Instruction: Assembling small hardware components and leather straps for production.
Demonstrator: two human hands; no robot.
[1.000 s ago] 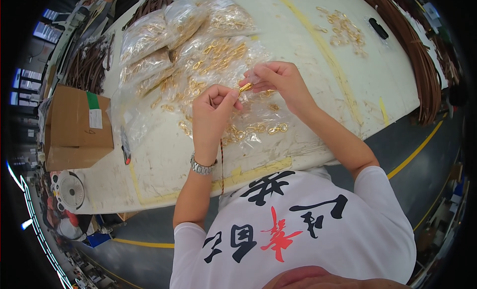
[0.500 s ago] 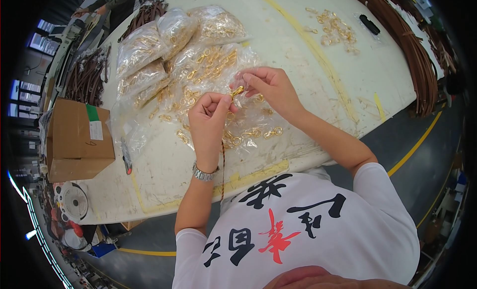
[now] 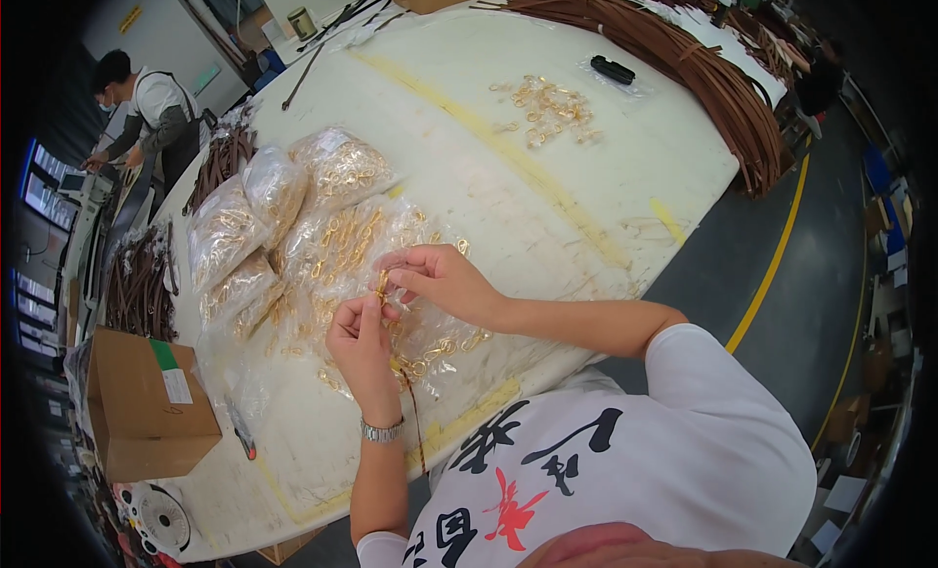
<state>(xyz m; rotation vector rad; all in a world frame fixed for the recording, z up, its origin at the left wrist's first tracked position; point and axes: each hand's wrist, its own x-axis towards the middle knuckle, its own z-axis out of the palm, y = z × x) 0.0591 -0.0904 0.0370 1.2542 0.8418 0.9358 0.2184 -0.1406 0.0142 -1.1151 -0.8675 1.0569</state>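
Observation:
My left hand [image 3: 362,341], a metal watch on its wrist, pinches a small gold snap hook [image 3: 382,284] between thumb and fingers. My right hand [image 3: 442,283] is closed just beyond it, its fingertips at the hook's upper end on a thin clear plastic wrapper [image 3: 389,260]. A dark reddish cord [image 3: 417,421] hangs down beside my left wrist; where its upper end goes is hidden. Beneath both hands, many gold hooks [image 3: 445,349] lie in clear wrappers on an opened plastic sheet.
Filled bags of hooks [image 3: 227,231] are piled at left, by a cardboard box [image 3: 147,402], a cutter knife [image 3: 241,433] and a small fan [image 3: 161,519]. Loose hooks [image 3: 552,109], a black object [image 3: 613,71] and brown strap bundles [image 3: 718,89] lie farther off. A person [image 3: 156,109] stands at far left.
The view has swung, so the table and hands sit farther left and more of the room's far side shows. The hook now points more upright; both hands keep their grip.

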